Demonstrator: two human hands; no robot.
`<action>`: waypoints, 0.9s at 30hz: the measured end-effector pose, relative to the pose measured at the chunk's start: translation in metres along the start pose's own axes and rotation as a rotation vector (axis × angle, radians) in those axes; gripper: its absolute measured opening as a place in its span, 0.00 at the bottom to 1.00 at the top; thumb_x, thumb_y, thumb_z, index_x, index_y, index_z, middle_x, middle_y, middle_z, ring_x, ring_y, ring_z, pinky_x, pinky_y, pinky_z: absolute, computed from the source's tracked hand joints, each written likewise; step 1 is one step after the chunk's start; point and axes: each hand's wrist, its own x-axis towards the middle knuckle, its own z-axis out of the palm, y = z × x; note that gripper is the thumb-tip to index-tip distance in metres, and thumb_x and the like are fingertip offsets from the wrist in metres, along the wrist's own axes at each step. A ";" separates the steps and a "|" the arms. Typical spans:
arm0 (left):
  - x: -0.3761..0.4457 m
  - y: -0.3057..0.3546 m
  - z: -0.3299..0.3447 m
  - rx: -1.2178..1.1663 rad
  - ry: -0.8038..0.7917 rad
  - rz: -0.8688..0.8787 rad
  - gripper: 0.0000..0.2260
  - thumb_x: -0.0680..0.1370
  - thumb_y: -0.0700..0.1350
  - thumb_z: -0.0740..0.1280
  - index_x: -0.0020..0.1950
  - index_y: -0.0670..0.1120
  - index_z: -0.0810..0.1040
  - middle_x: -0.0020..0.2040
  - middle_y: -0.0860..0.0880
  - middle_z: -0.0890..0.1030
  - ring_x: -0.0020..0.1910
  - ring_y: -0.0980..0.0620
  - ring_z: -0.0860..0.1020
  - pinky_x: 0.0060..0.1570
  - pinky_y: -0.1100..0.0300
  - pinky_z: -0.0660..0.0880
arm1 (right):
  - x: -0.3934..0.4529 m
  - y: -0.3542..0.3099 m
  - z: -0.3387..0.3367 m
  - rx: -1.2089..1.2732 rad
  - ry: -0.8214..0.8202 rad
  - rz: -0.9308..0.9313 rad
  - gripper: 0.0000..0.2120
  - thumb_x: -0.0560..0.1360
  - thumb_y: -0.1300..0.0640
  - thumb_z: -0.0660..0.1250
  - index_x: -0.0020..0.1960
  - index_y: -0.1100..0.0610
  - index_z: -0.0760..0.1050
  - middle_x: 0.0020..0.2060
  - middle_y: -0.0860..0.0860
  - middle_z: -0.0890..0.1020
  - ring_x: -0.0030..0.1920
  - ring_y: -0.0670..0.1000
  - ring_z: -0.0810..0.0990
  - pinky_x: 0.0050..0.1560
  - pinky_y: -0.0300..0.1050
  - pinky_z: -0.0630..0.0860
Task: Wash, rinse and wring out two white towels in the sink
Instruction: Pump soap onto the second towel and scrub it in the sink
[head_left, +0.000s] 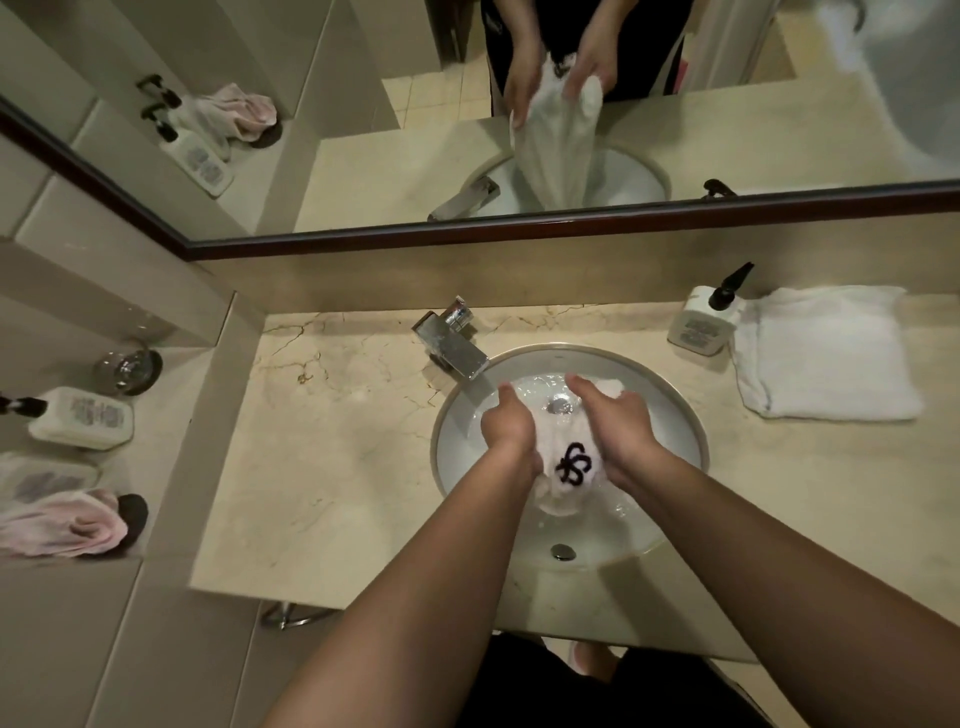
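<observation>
A wet white towel (570, 467) with a black embroidered mark hangs bunched over the round white sink (680, 410). My left hand (509, 423) grips its left side and my right hand (615, 421) grips its right side, both held above the drain. The mirror shows the towel hanging down from both hands into the basin. A second white towel (826, 353) lies folded on the counter at the right, beside the sink.
A chrome tap (454, 338) stands at the sink's back left. A white pump bottle (706, 319) sits next to the folded towel. The marble counter (332, 441) stretches left to a mirrored side wall. A mirror spans the back wall.
</observation>
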 end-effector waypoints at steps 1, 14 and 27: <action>0.008 -0.001 -0.003 0.017 -0.013 -0.035 0.20 0.82 0.55 0.61 0.63 0.39 0.75 0.55 0.43 0.82 0.51 0.40 0.82 0.46 0.53 0.79 | 0.002 -0.001 -0.008 -0.029 -0.005 -0.016 0.22 0.67 0.46 0.76 0.50 0.63 0.79 0.43 0.62 0.84 0.43 0.62 0.85 0.47 0.55 0.82; -0.028 -0.021 0.003 0.005 -0.192 -0.085 0.27 0.83 0.63 0.52 0.67 0.42 0.73 0.57 0.41 0.81 0.50 0.44 0.81 0.41 0.57 0.75 | -0.036 0.008 0.007 -0.229 -0.022 -0.210 0.28 0.73 0.27 0.57 0.47 0.52 0.72 0.36 0.52 0.80 0.42 0.54 0.81 0.49 0.50 0.78; -0.041 -0.028 0.009 0.166 -0.203 0.212 0.14 0.79 0.47 0.61 0.39 0.42 0.77 0.32 0.44 0.79 0.34 0.46 0.78 0.38 0.56 0.72 | -0.027 -0.008 -0.003 -0.298 0.025 -0.261 0.21 0.80 0.51 0.58 0.31 0.59 0.70 0.27 0.55 0.75 0.30 0.54 0.73 0.34 0.46 0.66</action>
